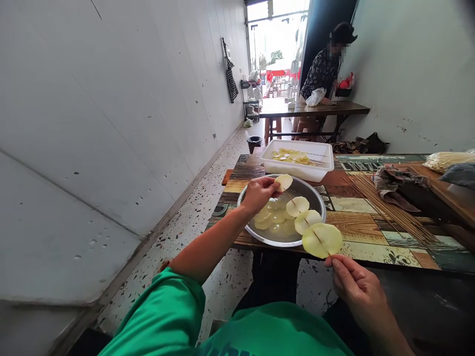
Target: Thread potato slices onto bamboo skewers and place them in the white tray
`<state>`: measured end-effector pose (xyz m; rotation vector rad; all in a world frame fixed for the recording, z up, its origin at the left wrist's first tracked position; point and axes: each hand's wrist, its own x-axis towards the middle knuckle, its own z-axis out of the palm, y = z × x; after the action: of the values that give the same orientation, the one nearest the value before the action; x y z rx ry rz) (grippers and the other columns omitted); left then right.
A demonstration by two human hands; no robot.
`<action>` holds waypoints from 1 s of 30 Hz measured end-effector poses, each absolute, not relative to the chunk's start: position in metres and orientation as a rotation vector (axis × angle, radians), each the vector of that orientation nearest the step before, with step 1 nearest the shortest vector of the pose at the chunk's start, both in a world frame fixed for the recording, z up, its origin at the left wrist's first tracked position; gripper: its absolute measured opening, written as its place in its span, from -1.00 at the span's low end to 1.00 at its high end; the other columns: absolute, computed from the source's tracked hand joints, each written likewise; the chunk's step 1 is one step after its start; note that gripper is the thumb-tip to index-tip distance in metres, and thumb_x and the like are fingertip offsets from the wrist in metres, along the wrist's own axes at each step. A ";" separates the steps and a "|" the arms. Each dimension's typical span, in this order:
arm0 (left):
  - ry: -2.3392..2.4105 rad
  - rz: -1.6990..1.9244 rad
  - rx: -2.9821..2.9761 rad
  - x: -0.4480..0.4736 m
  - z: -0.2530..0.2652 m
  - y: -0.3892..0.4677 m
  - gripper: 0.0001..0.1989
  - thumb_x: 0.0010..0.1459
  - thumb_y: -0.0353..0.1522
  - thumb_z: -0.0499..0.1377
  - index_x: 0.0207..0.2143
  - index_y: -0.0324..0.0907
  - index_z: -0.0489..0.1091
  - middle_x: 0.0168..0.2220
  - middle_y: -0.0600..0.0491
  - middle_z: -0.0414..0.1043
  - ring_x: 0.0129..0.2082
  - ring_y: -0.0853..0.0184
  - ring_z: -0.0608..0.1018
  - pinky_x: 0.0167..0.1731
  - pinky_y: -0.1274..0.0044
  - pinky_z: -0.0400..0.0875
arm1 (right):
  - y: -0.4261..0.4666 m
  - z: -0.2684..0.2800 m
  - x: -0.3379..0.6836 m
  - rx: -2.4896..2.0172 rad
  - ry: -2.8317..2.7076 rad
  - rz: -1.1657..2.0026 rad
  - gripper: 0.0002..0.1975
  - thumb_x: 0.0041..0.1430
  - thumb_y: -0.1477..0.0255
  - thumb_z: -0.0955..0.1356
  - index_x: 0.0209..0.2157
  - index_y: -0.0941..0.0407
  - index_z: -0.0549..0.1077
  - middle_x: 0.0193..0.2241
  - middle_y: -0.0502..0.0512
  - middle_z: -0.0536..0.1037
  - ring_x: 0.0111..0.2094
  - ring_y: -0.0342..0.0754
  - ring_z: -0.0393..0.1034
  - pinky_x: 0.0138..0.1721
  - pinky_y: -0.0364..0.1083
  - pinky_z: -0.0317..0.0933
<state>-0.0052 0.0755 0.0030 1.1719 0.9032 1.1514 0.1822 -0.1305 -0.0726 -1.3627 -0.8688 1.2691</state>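
Observation:
My right hand [358,284] pinches the lower end of a thin wooden skewer [289,197]. Several pale yellow-green round slices [322,241] are threaded along it, spaced apart; they look like potato, but I cannot be sure. At the skewer's far end, my left hand [260,193] is closed on the topmost slice [284,182], its fingertips at the slice's left edge. Below the skewer, a round metal basin [274,242] stands at the table's near edge. Cloudy water fills it, with more slices [276,217] lying in it.
Behind the basin is a white plastic tub [297,170] holding skewered slices. Loose skewers [389,205] lie on the patterned table [352,225], beside a crumpled cloth [399,180]. Plastic-wrapped bundles [449,160] are at the far right. A person [324,69] leans over another table [349,108] behind.

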 end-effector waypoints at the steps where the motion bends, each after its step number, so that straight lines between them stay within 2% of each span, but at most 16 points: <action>1: 0.903 1.145 1.174 -0.006 0.004 0.075 -0.99 0.00 -0.51 0.27 -0.46 -0.28 0.49 -0.53 0.06 0.51 -0.54 0.42 0.53 -0.39 0.53 0.47 | -0.130 -0.072 0.181 -1.348 -0.852 1.288 -0.59 0.10 0.06 0.40 -0.30 0.15 0.41 -0.69 -0.20 -0.01 -0.67 -0.27 -0.17 -0.63 -0.19 -0.30; 8: 0.873 1.037 1.127 -0.014 0.007 0.071 -0.92 -0.03 -0.46 0.32 -0.43 -0.31 0.50 -0.51 0.00 0.53 -0.54 0.40 0.54 -0.39 0.52 0.48 | -0.124 -0.066 0.177 -1.080 -0.608 1.588 -0.68 0.07 0.15 0.43 -0.39 0.13 0.42 -0.72 -0.25 -0.07 -0.72 -0.32 -0.28 -0.69 -0.24 -0.25; 12: 0.872 1.035 1.056 -0.010 0.006 0.067 -0.89 -0.06 -0.46 0.34 -0.44 -0.32 0.49 -0.52 0.02 0.52 -0.56 0.41 0.53 -0.39 0.51 0.49 | -0.121 -0.063 0.176 -1.088 -0.686 1.525 -0.69 0.11 0.14 0.40 -0.40 0.12 0.43 -0.73 -0.24 -0.08 -0.72 -0.30 -0.27 -0.70 -0.25 -0.22; 14: 0.871 1.052 0.994 -0.006 0.006 0.066 -0.92 -0.03 -0.47 0.32 -0.43 -0.31 0.48 -0.53 0.03 0.51 -0.56 0.40 0.54 -0.40 0.50 0.49 | -0.121 -0.063 0.175 -1.236 -0.866 1.307 -0.67 0.13 0.11 0.38 -0.39 0.11 0.46 -0.74 -0.20 -0.01 -0.73 -0.27 -0.18 -0.70 -0.23 -0.19; 16: 0.892 1.095 0.987 -0.002 0.004 0.065 -0.96 0.00 -0.48 0.29 -0.45 -0.30 0.48 -0.53 0.04 0.50 -0.56 0.40 0.54 -0.40 0.50 0.49 | -0.123 -0.063 0.172 -1.411 -1.082 0.954 -0.69 0.11 0.12 0.38 -0.38 0.10 0.51 -0.73 -0.08 0.23 -0.71 -0.19 0.06 -0.67 -0.18 0.01; 18: 0.938 1.179 1.072 0.002 0.000 0.064 -0.97 0.01 -0.48 0.28 -0.47 -0.28 0.47 -0.53 0.05 0.50 -0.55 0.40 0.53 -0.40 0.51 0.49 | -0.125 -0.062 0.169 -1.503 -1.234 0.611 -0.73 0.08 0.16 0.38 -0.38 0.08 0.55 -0.55 0.10 0.51 -0.56 -0.04 0.35 -0.51 -0.10 0.24; 20: 0.981 1.274 1.203 0.006 -0.004 0.063 -0.98 0.00 -0.47 0.28 -0.47 -0.26 0.48 -0.52 0.07 0.50 -0.53 0.40 0.53 -0.38 0.52 0.49 | -0.127 -0.062 0.165 -1.513 -1.284 0.459 -0.76 0.05 0.20 0.39 -0.38 0.07 0.57 -0.39 0.18 0.60 -0.43 0.05 0.46 -0.37 -0.05 0.32; 22: 0.999 1.347 1.302 0.008 -0.006 0.062 -0.98 -0.01 -0.46 0.28 -0.44 -0.24 0.50 -0.50 0.07 0.51 -0.50 0.40 0.53 -0.36 0.52 0.49 | -0.127 -0.061 0.165 -1.509 -1.247 0.559 -0.75 0.06 0.18 0.39 -0.39 0.07 0.56 -0.49 0.14 0.56 -0.54 -0.02 0.39 -0.47 -0.08 0.27; 24: 0.989 1.373 1.286 0.010 -0.005 0.061 -0.97 0.00 -0.47 0.28 -0.42 -0.24 0.50 -0.49 0.07 0.51 -0.49 0.40 0.53 -0.34 0.52 0.50 | -0.126 -0.062 0.169 -1.451 -1.102 0.878 -0.71 0.09 0.14 0.38 -0.39 0.09 0.53 -0.70 -0.03 0.31 -0.70 -0.17 0.13 -0.65 -0.16 0.06; 25: 0.973 1.362 1.234 0.010 -0.003 0.061 -0.97 0.01 -0.47 0.28 -0.42 -0.25 0.50 -0.50 0.07 0.51 -0.50 0.40 0.53 -0.33 0.51 0.50 | -0.125 -0.062 0.173 -1.391 -0.998 1.068 -0.69 0.09 0.11 0.39 -0.39 0.09 0.51 -0.75 -0.12 0.16 -0.74 -0.22 -0.02 -0.70 -0.19 -0.06; 27: 0.926 1.291 1.057 0.010 0.001 0.061 -0.96 0.01 -0.48 0.28 -0.43 -0.28 0.47 -0.50 0.04 0.51 -0.51 0.39 0.54 -0.32 0.47 0.51 | -0.123 -0.062 0.179 -1.250 -0.798 1.371 -0.65 0.05 0.07 0.41 -0.39 0.10 0.48 -0.74 -0.19 -0.01 -0.74 -0.27 -0.17 -0.72 -0.22 -0.17; 30: 0.873 1.161 0.803 0.008 0.006 0.062 -0.93 0.00 -0.52 0.29 -0.42 -0.32 0.44 -0.48 -0.01 0.51 -0.51 0.38 0.56 -0.32 0.44 0.51 | -0.121 -0.065 0.183 -1.164 -0.677 1.492 -0.63 -0.02 0.07 0.45 -0.40 0.10 0.49 -0.72 -0.20 0.00 -0.73 -0.29 -0.19 -0.71 -0.22 -0.14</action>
<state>0.0082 0.0625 0.0059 0.8032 0.8725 1.1606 0.1831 -0.1214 -0.0645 -1.1644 -0.6770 1.4920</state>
